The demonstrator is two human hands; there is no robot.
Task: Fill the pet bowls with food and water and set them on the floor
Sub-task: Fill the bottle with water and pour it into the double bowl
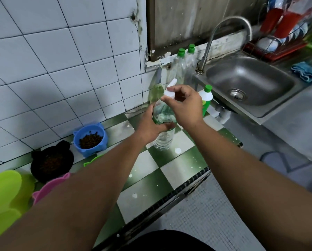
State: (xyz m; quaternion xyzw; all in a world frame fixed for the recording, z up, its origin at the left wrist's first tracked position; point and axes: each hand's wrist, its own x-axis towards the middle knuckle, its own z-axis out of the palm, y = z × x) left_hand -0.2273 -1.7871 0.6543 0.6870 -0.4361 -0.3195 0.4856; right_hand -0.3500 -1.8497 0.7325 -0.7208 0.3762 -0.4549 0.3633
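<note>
The water bottle, clear plastic and partly filled, stands upright on the green-and-white checked table, left of the sink and its faucet. The left grip wraps round the bottle's upper body, thumb on the near side, probably to brace it against turning. The right grip sits over the neck, fingertips pinching the white cap. One steadies and the other twists, so this looks like uncapping before a pour, though blur hides whether the cap is seated or already free.

The bowls wait to the left along the tiled wall, within reach of a pour. The blue bowl is farthest and the black bowl just nearer, and both hold brown kibble. A pink bowl and a sliver of a green bowl lie nearer still, mostly hidden behind the left forearm, so I cannot tell what they contain. Food seems served, water appears still to come, and no bowl is on the floor yet.
</note>
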